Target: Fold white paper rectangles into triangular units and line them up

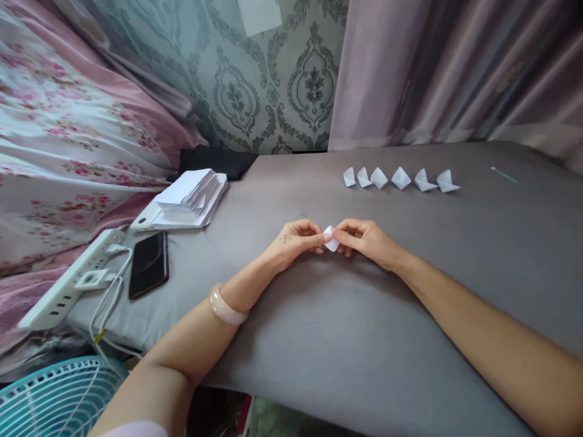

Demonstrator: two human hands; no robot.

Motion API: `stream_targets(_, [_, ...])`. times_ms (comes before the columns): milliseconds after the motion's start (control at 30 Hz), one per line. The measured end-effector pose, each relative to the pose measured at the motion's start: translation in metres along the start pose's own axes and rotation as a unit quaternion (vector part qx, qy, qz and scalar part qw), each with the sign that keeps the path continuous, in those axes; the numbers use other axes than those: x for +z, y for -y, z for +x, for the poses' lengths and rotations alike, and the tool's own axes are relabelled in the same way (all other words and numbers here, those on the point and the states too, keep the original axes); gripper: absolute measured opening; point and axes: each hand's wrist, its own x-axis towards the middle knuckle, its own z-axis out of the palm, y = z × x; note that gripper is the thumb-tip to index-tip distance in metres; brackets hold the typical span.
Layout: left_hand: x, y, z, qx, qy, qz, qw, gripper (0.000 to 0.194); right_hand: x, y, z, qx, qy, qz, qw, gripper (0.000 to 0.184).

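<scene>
A small folded white paper (331, 239), diamond-shaped from here, is pinched between both hands above the grey cloth surface. My left hand (300, 243) is closed on its left side, the thumb lying along the front. On the right side my right hand (364, 240) grips it the same way, thumb pressed to the paper. The fingers behind the paper are partly hidden. Beyond my hands, several folded paper boats (401, 178) stand in a row, some showing pointed tips and others a diamond face.
At left lie a stack of white paper (186, 197), a black phone (149, 265) and a white power strip (75, 279) with plugged cables. A teal fan (59, 397) stands at the lower left. A thin cotton swab (503, 175) lies far right. Curtains (387, 73) hang behind.
</scene>
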Motion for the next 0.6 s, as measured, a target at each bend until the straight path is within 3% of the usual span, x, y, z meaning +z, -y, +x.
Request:
stream_targets(233, [0.008,0.001,0.0,0.1,-0.066,-0.01,0.993,0.033,0.012,-0.007,0.003,-0.088,-0.144,-0.018,0.986,0.033])
stream_targets(433, [0.01,0.002,0.0,0.133,-0.067,-0.028,0.988,0.043,0.019,-0.011,0.006,-0.131,-0.154,0.031,0.979,0.037])
stream_targets(600, [0.008,0.0,-0.001,0.102,-0.063,-0.009,0.993,0.041,0.019,-0.012,0.005,-0.122,-0.158,0.004,0.98,0.036])
